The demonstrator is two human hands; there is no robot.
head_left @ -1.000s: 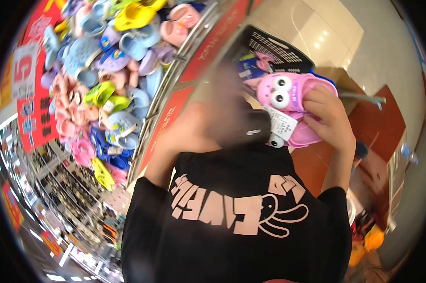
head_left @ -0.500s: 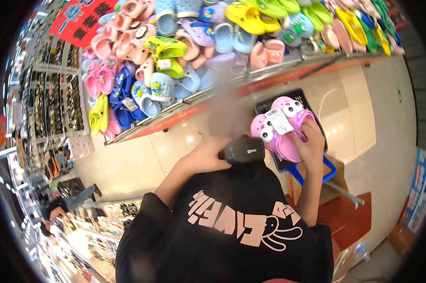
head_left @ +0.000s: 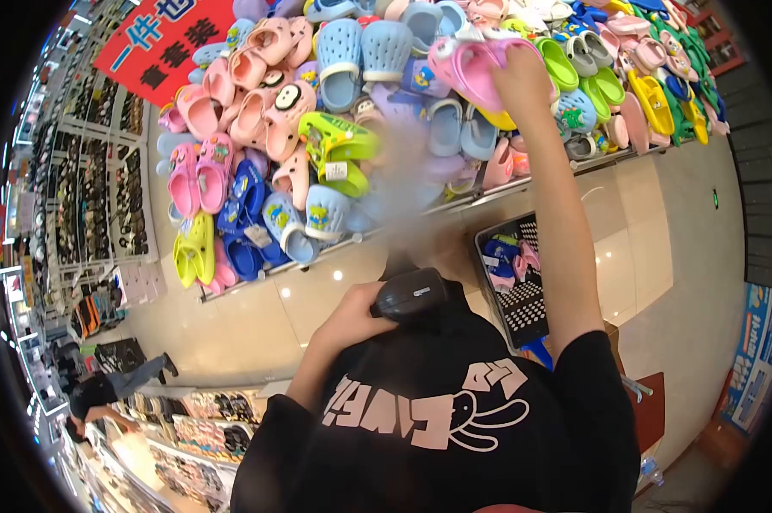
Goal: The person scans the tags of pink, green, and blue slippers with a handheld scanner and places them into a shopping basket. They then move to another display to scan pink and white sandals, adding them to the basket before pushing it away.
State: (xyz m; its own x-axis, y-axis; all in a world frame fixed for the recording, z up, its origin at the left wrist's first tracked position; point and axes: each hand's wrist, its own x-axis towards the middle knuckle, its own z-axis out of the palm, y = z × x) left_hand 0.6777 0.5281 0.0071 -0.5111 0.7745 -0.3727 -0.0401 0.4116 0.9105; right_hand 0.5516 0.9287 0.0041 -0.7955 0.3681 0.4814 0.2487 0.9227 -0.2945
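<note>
Pale glossy floor tiles [head_left: 232, 308] ran beneath a long shop bin [head_left: 258, 278] heaped with rubber slippers. At the top of that heap the right hand [head_left: 522, 81] had its fingers curled down over a pink slipper [head_left: 467, 64], gripping it against the pile among blue, yellow and green ones. The slipper was soft pink with a rounded toe; whether it was one or a pair could not be told. Low near the chest, the left hand [head_left: 352, 316] had its fingers wrapped shut round one black scanner [head_left: 411, 295]. Just beside it on the floor stood one black mesh basket [head_left: 527, 312] holding a few pink and blue slippers. One red sign [head_left: 159, 38] with white lettering hung above the bin. Shelves of goods lined the far aisle, where one other person [head_left: 104, 389] bent over.
</note>
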